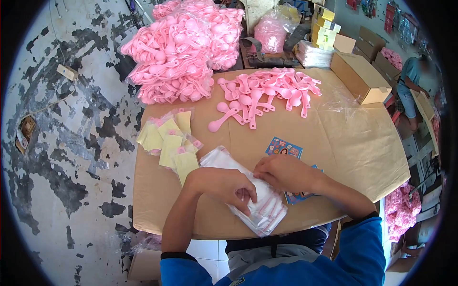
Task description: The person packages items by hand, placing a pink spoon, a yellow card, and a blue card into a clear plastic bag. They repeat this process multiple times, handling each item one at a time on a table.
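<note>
A stack of clear plastic bags (262,207) lies on the brown paper-covered table, under both hands. My left hand (226,187) is over the stack's left part, fingers curled, thumb and fingertips a little apart with nothing visible between them. My right hand (281,170) is pinched at the upper right of the stack; what its fingertips hold is too small to make out. Blue printed cards (284,147) lie beside and partly beneath my right hand and forearm. Left of the bags is a pile of packets with pale yellow cards (172,142).
Loose pink spoons (257,95) lie at the table's (353,152) back, beside big bags of pink spoons (181,47). A cardboard box (360,78) stands at the back right. Another person (413,86) is at work at the far right.
</note>
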Motion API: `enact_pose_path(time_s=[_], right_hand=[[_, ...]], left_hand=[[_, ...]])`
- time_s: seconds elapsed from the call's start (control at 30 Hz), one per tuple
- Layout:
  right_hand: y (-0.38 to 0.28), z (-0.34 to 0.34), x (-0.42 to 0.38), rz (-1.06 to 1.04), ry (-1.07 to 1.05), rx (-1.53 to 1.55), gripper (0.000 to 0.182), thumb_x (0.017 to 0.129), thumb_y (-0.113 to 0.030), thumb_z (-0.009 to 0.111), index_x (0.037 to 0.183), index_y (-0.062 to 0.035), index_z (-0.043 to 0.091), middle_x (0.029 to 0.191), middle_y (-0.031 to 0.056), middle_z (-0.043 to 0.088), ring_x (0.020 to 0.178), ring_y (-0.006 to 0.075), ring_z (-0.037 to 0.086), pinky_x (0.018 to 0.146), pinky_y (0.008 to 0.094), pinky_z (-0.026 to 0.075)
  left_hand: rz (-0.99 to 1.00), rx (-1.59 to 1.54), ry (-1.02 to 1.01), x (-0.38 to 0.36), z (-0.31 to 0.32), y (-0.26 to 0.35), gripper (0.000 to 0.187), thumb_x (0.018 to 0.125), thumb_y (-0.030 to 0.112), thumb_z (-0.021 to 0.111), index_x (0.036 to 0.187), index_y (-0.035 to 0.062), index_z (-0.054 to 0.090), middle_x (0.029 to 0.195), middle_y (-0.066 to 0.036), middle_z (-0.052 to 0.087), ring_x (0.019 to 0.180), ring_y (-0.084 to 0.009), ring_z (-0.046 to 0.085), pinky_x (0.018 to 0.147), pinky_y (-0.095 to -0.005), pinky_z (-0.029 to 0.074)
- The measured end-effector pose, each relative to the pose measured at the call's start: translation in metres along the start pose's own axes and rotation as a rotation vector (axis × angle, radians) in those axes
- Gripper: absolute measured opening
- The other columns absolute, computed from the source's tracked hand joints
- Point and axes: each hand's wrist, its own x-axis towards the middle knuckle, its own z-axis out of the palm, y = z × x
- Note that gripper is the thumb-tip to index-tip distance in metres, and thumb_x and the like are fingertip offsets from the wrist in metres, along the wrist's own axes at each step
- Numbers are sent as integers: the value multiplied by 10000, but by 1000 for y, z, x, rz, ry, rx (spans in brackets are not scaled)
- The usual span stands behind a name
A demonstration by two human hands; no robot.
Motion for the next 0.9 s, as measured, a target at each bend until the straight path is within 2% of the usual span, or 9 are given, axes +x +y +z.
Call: enact_pose_path(time_s=[0.07, 0.17, 0.27, 0.37, 0.47, 0.57, 0.67, 0.77, 0.9], right_hand=[[4, -5, -2, -22, 124, 44, 197, 906, -160, 570, 957, -12, 690, 830, 150, 660, 794, 323, 651, 708, 409, 509], [12, -14, -8, 70, 250, 252, 185, 926, -135, 564, 980, 4, 674, 757, 128, 651, 698, 236, 645, 666, 355, 503], [15, -28, -11, 182, 355, 369, 207, 956, -157, 550, 990, 17, 656, 697, 101, 621, 627, 136, 561, 623, 309, 474], [12, -39, -16, 154, 340, 538, 233, 972, -179, 541, 978, 32, 641, 668, 71, 584, 619, 85, 472, 602, 288, 446], [21, -36, -18, 4, 388, 493, 235, 964, -176, 552, 951, 42, 639, 660, 89, 589, 592, 114, 502, 598, 293, 450], [37, -62, -25, 191, 202, 280, 251, 919, -216, 616, 1013, 16, 640, 742, 100, 621, 666, 181, 573, 673, 316, 479], [76, -49, -34, 77, 233, -209, 332, 856, -259, 683, 1086, -26, 630, 848, 107, 639, 789, 245, 609, 752, 353, 485], [82, -40, -31, 125, 219, -261, 429, 779, -275, 754, 1113, -46, 612, 904, 100, 631, 870, 259, 605, 795, 385, 474], [82, -51, -25, 346, 71, 131, 344, 769, -193, 771, 1030, -21, 627, 796, 78, 620, 752, 189, 594, 711, 339, 479]], left_hand=[[-110, 4, -3, 5, -4, 2, 366, 872, 303, 694, 1094, 15, 657, 879, -46, 670, 777, -126, 615, 711, -268, 501], [-159, -87, -19, 8, -4, -2, 404, 904, 326, 655, 1136, -4, 630, 870, -57, 662, 759, -124, 606, 695, -268, 495], [-216, -313, 13, 10, -10, 3, 467, 918, 342, 638, 1210, -18, 579, 950, -81, 671, 825, -140, 630, 746, -265, 504], [267, -615, 519, 36, 10, -13, 554, 955, 377, 568, 1286, -60, 482, 1003, -102, 645, 854, -156, 635, 789, -268, 495], [263, -930, 884, 70, 22, 4, 482, 1007, 284, 474, 1345, -48, 390, 1112, -130, 619, 948, -196, 642, 869, -299, 502], [320, -1187, 870, 78, 13, -6, 458, 1007, 256, 473, 1320, -71, 403, 1221, -194, 590, 1077, -255, 628, 929, -391, 521], [300, -1283, 1030, 74, 9, -10, 328, 1010, 207, 461, 1216, -43, 508, 1099, -167, 634, 1008, -250, 646, 921, -365, 526], [260, -1137, 1174, 77, 9, -10, 261, 964, 144, 558, 1143, -45, 563, 1085, -166, 642, 981, -244, 655, 903, -345, 539], [230, -1168, 1181, 72, 8, -8, 292, 895, 123, 662, 1114, -52, 577, 1064, -145, 648, 970, -221, 657, 877, -335, 552]])
